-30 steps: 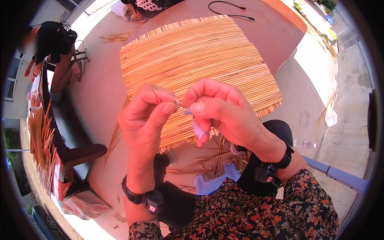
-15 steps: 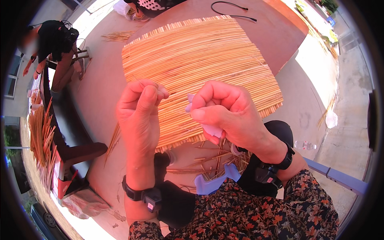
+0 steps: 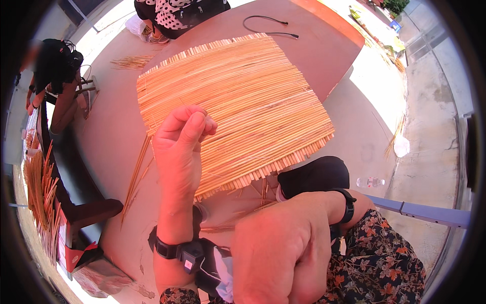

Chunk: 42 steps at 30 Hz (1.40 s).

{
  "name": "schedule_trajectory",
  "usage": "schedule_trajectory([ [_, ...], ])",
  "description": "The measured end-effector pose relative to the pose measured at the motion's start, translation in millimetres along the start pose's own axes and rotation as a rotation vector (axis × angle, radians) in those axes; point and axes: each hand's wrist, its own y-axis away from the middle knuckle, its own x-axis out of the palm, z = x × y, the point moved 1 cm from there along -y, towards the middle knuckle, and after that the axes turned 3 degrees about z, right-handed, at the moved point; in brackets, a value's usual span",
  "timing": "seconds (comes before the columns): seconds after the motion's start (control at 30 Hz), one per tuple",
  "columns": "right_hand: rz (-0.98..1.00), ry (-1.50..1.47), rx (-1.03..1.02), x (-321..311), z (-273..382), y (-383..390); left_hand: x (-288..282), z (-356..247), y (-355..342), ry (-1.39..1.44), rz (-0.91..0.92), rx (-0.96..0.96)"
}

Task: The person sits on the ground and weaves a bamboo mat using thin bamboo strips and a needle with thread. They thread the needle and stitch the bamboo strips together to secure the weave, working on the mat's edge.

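the left hand hung raised over the near-left edge of the reed mat, thumb and forefinger pinched together at the tips, the other fingers curled in behind. whether anything thin sat inside that pinch could not be told; no strand showed there. a black wrist strap with a small device wrapped the forearm below it.

the right hand was pulled in close to the camera, low and to the right of the left grip, balled into a fist with the knuckles forward. what, if anything, it clamped could not be made out. a black band circled its wrist, against a dark flowered sleeve.

the mat lay flat on the reddish table, a broad woven sheet of pale orange stalks spreading up and to the right of the left grip, its near edge ragged with stalk ends. loose stalks trailed off the mat's corner just left of the left hand. a black cable curled on the table beyond the mat's far edge.

far left of the grip, a bundle of stalks stood, with a red and white box below it. right of the right hand, a clear bottle lay on the pavement, a white scrap just above it.
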Motion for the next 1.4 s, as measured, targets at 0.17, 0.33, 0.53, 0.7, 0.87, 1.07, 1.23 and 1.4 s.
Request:
schedule_trajectory([
  [0.17, 0.015, 0.052, 0.151, 3, 12, 1, 7, 5, -5, 0.007, 0.026, -0.019],
  [0.33, 0.035, -0.035, 0.052, 2, 9, -22, 7, 9, -5, -0.006, 0.011, -0.036],
  [0.53, 0.047, 0.016, 0.156, 0, 11, -21, 18, 9, -7, -0.05, 0.026, -0.067],
  [0.7, 0.051, 0.099, 0.178, -3, 12, -19, 17, 12, -9, -0.006, 0.005, -0.065],
  [0.87, 0.015, 0.098, 0.18, 0, 16, -19, 20, 13, -9, 0.013, 0.02, -0.058],
  [1.07, 0.028, 0.067, 0.122, 5, 16, -21, 22, 13, -8, -0.032, 0.022, -0.074],
  [1.23, -0.043, -0.017, 0.162, 11, 24, -22, 21, 13, -7, -0.066, 0.02, -0.068],
  [1.4, 0.012, 0.145, 0.106, 2, 14, -14, 23, 12, -7, -0.063, 0.01, -0.073],
])
